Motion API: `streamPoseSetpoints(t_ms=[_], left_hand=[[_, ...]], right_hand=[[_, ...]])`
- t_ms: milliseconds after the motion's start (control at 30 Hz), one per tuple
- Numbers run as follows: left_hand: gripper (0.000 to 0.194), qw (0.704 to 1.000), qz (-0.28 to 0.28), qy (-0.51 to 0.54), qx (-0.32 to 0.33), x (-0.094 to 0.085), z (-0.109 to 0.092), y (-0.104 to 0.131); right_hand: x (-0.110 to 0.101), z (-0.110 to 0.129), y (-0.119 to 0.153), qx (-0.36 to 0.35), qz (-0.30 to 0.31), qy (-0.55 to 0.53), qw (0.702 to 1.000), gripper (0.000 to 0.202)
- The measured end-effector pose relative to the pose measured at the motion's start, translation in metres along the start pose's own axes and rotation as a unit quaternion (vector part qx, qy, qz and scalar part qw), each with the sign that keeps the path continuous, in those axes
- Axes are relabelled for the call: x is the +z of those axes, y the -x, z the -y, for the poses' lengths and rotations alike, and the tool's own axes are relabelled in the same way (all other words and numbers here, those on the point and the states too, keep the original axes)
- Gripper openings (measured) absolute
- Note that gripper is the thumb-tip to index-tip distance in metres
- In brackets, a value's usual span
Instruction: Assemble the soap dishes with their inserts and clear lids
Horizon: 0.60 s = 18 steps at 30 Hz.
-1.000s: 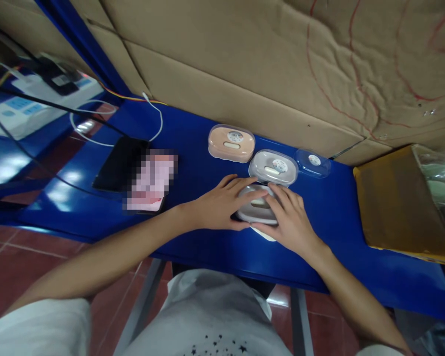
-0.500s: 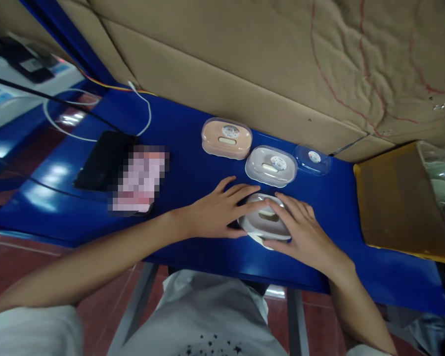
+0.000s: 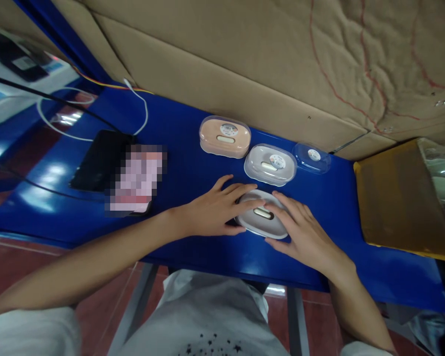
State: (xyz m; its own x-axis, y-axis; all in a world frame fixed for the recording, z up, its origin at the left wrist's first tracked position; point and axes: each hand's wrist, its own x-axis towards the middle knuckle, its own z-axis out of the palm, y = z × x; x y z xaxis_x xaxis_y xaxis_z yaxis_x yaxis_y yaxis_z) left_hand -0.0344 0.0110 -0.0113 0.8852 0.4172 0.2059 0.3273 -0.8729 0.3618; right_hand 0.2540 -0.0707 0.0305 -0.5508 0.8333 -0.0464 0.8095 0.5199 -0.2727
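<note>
Closely, fingers (image 3: 250, 204) edge the grey dish (image 3: 269, 227).

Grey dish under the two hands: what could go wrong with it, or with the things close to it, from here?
Left hand and right hand cover parts of the grey dish's rim, so a badly seated edge could go unnoticed.
White dish lies just behind; a push away from the body might bump it, and perhaps the clear lid beside it.
Left forearm passes near the phone and might nudge it.

The table (image 3: 193, 198) is blue, one lidded case (image 3: 224, 141) peach, the star-printed shirt (image 3: 215, 316) pale grey.
</note>
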Motion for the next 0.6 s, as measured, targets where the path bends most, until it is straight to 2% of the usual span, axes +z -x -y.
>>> streamPoseSetpoints(t_ms=[267,600], left_hand=[[0.076,0.999,-0.020,0.019,-0.018,0.001,0.005,0.002],[0.064,0.999,-0.010,-0.030,-0.021,-0.001,0.007,0.002]], right_hand=[[0.009,-0.010,-0.008,-0.010,-0.010,-0.027,1.000,0.071],[0.011,-0.012,-0.014,-0.023,-0.004,-0.030,0.999,0.074]])
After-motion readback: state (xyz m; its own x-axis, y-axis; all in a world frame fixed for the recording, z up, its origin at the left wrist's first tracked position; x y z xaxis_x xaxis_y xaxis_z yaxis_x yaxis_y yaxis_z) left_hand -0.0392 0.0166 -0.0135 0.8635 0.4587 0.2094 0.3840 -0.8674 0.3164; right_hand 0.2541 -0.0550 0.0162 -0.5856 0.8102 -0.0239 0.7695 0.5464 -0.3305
